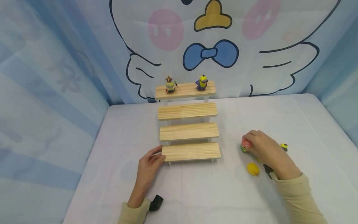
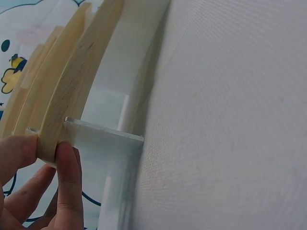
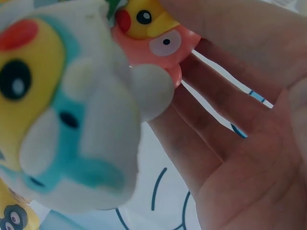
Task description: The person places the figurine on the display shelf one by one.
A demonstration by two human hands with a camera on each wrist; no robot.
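Observation:
My left hand (image 1: 149,168) pinches the left end of the lowest board of a stepped wooden display shelf (image 1: 191,152); in the left wrist view, thumb and fingertips grip the board's edge (image 2: 48,143). Over on the right, my right hand (image 1: 264,147) holds a small pink figurine (image 1: 246,143) with a yellow face, pinched between thumb and fingers. Close to the right wrist camera, a white and teal figurine (image 3: 96,129) with a yellow face looks large and blurred. Two small minion figurines, one crowned (image 1: 170,85) and one purple-caped (image 1: 201,83), stand on the top board.
A yellow figurine (image 1: 253,169) lies on the white tabletop (image 1: 212,193) near my right wrist. Past that hand, another yellow and black figurine (image 1: 284,147) shows partly. A printed cloth backdrop (image 1: 251,68) rises behind the shelf.

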